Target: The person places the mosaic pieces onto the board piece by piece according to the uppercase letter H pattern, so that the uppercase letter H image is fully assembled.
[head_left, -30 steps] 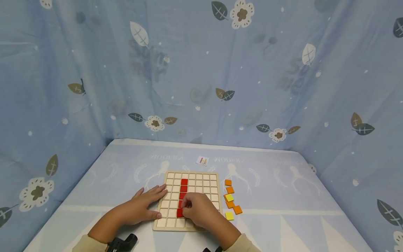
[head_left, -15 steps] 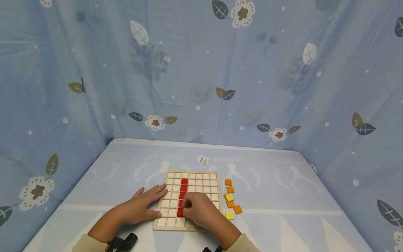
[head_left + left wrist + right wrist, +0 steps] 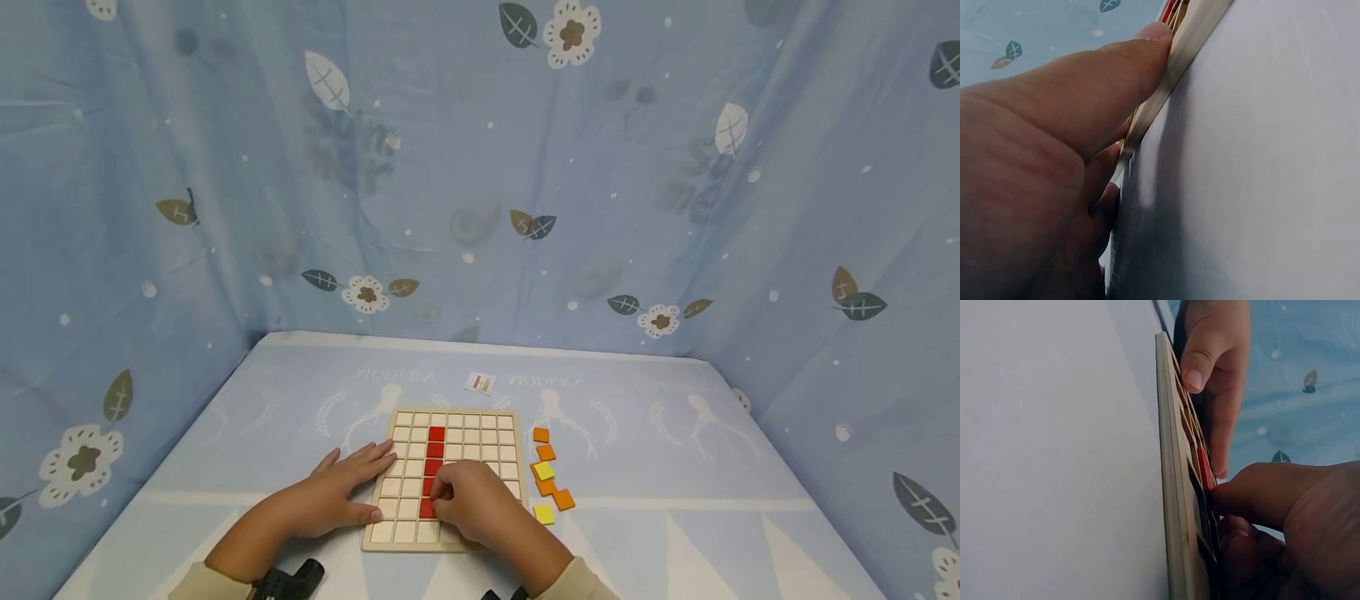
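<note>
A wooden grid board [image 3: 405,533] lies on the table, with a column of several red square tiles [image 3: 435,450] set in its cells. My left hand [image 3: 333,493] rests along the board's left edge, fingers spread and thumb on the rim. Bent over the board, my right hand [image 3: 476,500] has its thumb and index fingertips at the lowest red tile [image 3: 427,508], seemingly pinching its right side. In the right wrist view, the thumb meets the end of a red tile [image 3: 1204,469]; the curled fingers hide the cells beyond.
Right of the board lie several orange tiles [image 3: 546,452] and two yellow tiles [image 3: 544,515], one yellow resting on orange. A small printed card [image 3: 481,383] lies behind the board. Patterned blue fabric [image 3: 480,167] hangs around the table's back and sides.
Both hands and the tiles stay in place. The head view has shifted very slightly.
</note>
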The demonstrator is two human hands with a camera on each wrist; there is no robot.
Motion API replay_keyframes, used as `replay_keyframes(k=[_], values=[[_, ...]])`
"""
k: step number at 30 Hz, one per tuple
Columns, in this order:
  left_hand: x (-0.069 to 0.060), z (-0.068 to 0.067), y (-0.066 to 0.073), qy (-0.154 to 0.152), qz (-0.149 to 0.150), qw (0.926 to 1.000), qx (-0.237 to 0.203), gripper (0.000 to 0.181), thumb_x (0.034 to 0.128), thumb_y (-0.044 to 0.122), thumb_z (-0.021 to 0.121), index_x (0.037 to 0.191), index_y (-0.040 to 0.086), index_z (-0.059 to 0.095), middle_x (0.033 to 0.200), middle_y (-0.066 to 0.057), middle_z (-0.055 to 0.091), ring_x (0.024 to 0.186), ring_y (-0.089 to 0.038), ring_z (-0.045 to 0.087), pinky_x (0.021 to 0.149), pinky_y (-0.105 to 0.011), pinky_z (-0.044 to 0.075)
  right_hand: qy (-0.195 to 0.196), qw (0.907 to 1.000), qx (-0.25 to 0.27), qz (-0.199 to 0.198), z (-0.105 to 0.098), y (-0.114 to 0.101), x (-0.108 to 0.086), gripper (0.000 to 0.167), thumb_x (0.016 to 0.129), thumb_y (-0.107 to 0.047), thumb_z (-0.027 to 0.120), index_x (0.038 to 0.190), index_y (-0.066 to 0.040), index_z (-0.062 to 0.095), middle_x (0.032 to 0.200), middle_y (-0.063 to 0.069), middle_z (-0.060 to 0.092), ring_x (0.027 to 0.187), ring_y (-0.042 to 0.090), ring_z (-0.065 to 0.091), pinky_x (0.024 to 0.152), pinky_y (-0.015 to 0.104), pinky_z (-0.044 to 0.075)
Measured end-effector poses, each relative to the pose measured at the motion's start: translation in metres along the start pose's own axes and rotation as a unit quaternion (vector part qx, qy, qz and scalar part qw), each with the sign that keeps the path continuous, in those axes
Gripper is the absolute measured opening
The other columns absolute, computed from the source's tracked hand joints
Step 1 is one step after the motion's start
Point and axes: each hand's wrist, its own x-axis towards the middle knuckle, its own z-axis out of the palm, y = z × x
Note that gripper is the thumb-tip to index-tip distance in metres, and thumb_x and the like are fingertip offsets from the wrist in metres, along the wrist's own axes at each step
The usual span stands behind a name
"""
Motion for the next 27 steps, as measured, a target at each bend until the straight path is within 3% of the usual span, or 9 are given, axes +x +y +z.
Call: replay_keyframes(k=[6,11,15,20,23,27], values=[[0.003,-0.001,-0.001,0.003,0.007,1.0000,-0.001,0.091,0.0937,0.055,0.073,0.166,0.015,0.034,0.176,-0.005,0.020,0.161,-0.042,0.013,0.120,-0.076,-0.007,0.002,0.9995,0.032,0.007,-0.014,0.008,0.001,0.011,0.096,-0.020,0.076,0.086,-0.023,0.074,0.075,-0.013,0.062,0.066,0.006,0.056,0.059,0.024,0.049],[0.001,-0.001,-0.002,-0.001,0.003,0.9999,-0.010,0.091,0.0931,0.052,0.075,0.165,0.014,0.035,0.176,-0.007,0.019,0.161,-0.044,0.013,0.120,-0.075,-0.008,0.049,0.9977,0.037,0.029,-0.036,0.031,-0.001,0.006,0.100,-0.024,0.072,0.097,-0.019,0.075,0.084,-0.010,0.063,0.074,0.010,0.058,0.064,0.028,0.050],[-0.001,0.001,-0.002,-0.008,0.003,0.9998,-0.016,0.092,0.0931,0.053,0.074,0.166,0.013,0.034,0.176,-0.008,0.019,0.161,-0.044,0.013,0.119,-0.076,-0.009,0.103,0.9905,0.045,0.079,-0.056,0.057,-0.009,0.006,0.099,-0.021,0.073,0.096,-0.016,0.073,0.084,-0.005,0.064,0.072,0.014,0.058,0.060,0.030,0.050],[0.000,0.000,-0.003,-0.007,0.001,0.9999,-0.012,0.092,0.0928,0.055,0.073,0.166,0.014,0.033,0.176,-0.008,0.018,0.161,-0.043,0.012,0.120,-0.075,-0.010,0.168,0.9713,0.038,0.164,-0.074,0.084,-0.021,0.006,0.097,-0.018,0.075,0.094,-0.016,0.070,0.084,-0.001,0.065,0.069,0.016,0.058,0.056,0.029,0.049],[0.000,0.001,-0.002,-0.006,-0.002,0.9999,-0.011,0.092,0.0926,0.055,0.073,0.166,0.014,0.034,0.176,-0.009,0.018,0.161,-0.044,0.012,0.120,-0.075,-0.010,0.177,0.9644,0.029,0.194,-0.079,0.095,-0.026,0.010,0.095,-0.019,0.078,0.093,-0.015,0.069,0.085,0.000,0.064,0.071,0.015,0.057,0.058,0.027,0.049],[0.001,-0.001,-0.002,-0.007,-0.004,0.9998,-0.015,0.092,0.0924,0.053,0.074,0.165,0.013,0.035,0.175,-0.010,0.019,0.161,-0.045,0.013,0.120,-0.075,-0.009,0.164,0.9649,0.024,0.204,-0.080,0.103,-0.029,0.017,0.093,-0.024,0.081,0.093,-0.014,0.068,0.082,0.001,0.063,0.070,0.016,0.057,0.058,0.028,0.049]])
